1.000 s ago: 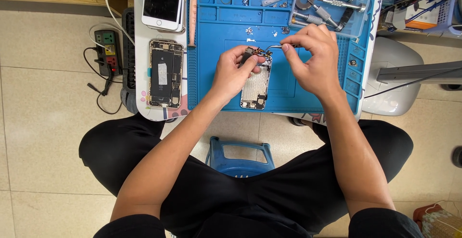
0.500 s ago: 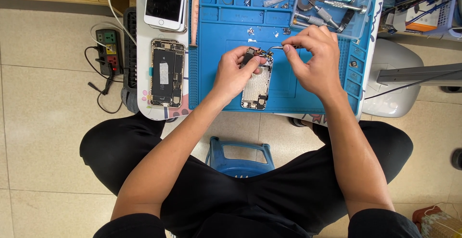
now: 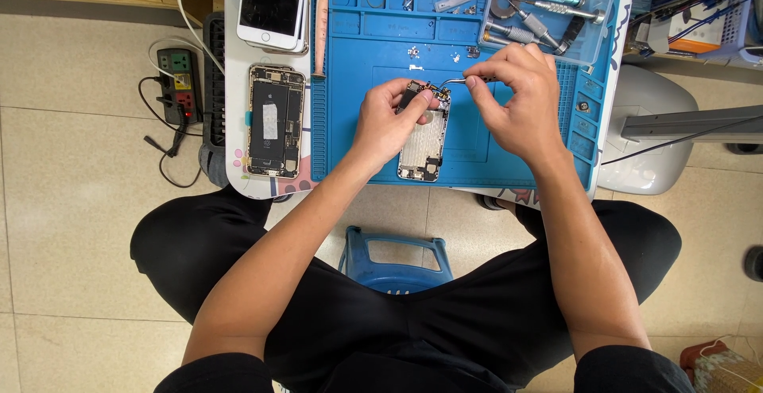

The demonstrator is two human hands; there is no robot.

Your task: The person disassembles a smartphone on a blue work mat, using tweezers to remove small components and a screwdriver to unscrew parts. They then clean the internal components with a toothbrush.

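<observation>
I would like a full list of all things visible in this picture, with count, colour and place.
opened phone: 1, silver, on the mat, under both hands
tweezers: 1, metal, in the right hand
repair mat: 1, blue, on the table
second opened phone: 1, dark, left of the mat
white phone: 1, top left
tool tray: 1, clear, top right
power strip: 1, black, on the floor
stool: 1, blue, below
left hand: steadies the phone
right hand: pinches the tweezers

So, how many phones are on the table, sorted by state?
Opened phone under both hands, left hand, right hand: 1
Opened phone lying at left: 1
Closed white phone, screen up: 1
Total: 3
</observation>
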